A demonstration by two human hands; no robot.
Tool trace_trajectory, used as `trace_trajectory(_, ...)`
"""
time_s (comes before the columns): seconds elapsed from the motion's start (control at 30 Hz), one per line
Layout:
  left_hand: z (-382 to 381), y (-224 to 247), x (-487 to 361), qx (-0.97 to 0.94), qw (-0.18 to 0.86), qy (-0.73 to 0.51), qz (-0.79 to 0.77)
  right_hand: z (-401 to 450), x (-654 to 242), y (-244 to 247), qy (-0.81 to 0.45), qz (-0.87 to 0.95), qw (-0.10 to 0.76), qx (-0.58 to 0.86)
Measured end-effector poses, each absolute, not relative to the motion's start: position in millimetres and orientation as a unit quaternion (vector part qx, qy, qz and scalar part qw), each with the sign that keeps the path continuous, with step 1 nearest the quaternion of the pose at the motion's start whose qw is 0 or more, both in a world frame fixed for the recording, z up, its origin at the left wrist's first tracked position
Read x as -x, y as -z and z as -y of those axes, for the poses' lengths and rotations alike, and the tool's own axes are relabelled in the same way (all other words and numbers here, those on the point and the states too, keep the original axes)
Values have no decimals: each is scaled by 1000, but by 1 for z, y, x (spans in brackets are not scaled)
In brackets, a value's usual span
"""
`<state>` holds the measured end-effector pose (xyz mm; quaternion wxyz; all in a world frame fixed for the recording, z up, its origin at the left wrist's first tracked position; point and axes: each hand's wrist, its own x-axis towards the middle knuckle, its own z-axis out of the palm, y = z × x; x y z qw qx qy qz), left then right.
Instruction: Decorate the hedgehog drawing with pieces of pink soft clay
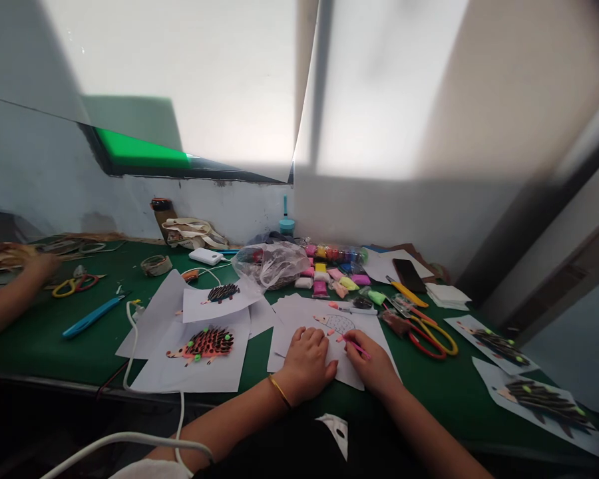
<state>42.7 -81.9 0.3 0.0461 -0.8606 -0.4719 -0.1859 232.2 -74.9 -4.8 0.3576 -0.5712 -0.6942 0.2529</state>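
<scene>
My left hand (307, 359) rests on a white sheet of paper (289, 319), fingers together and lying on it, with nothing in them. A hedgehog drawing (340, 324) shows on that sheet, its outline in dark line with pink clay on the face and feet. In my right hand (374, 366) a thin pink pen-shaped tool (359, 350) is pinched, its tip at the drawing's pink feet. A white pen (359, 311) lies just above the drawing, beside a small dark packet (363, 302).
Small bags of coloured clay (320, 283) and a clear plastic bag (270, 263) lie behind the paper. Finished hedgehog pictures (204, 346) are left and right. Red-yellow scissors (432, 336), a phone (408, 275), a blue cutter (94, 315) and a white cable (130, 346) surround me. Another person's hand (40, 269) is far left.
</scene>
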Motion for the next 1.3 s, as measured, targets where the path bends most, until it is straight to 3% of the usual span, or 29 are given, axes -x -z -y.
trace_trajectory(1.3,81,-4,-40,864,10,180,469,74,-233,7,-255,698,358,565)
